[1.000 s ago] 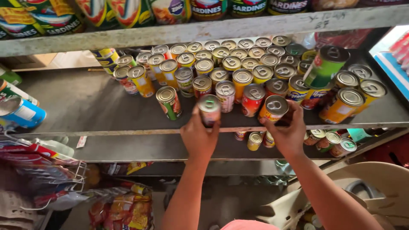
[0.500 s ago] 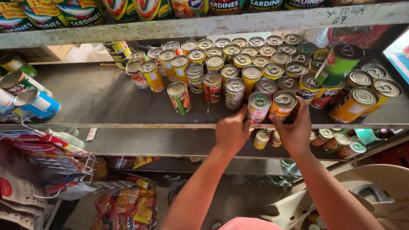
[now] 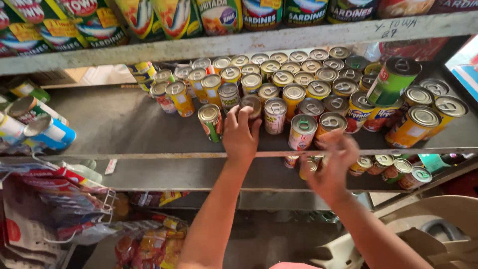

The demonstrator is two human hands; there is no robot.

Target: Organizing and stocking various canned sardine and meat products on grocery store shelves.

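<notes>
Since half a second ago the left hand (image 3: pixel 242 133) has moved left along the front edge of the shelf (image 3: pixel 124 124) and now wraps its fingers around a can (image 3: pixel 252 105) standing in the second row back, just right of the green-and-red can (image 3: pixel 211 121) that stands alone nearest the shelf's bare left half. The grip looks closed around the can's side, thumb on the left, fingers curled over the lid rim. The pink-labelled can (image 3: pixel 302 132) that this hand was at a moment ago now stands free at the front edge, beside the orange-labelled can (image 3: pixel 330 126). The right hand (image 3: pixel 332 164) has dropped below the front edge and is smeared by motion; its fingers seem loosely spread and holding nothing, though the blur makes that hard to be sure of. So 2 cans appear newly settled at the front, and the work has shifted 1 place left: the rows of cans are being straightened or pulled forward, with the left hand on the next can in line. More cans (image 3: pixel 393 169) lie on the shelf below, near the right hand.
</notes>
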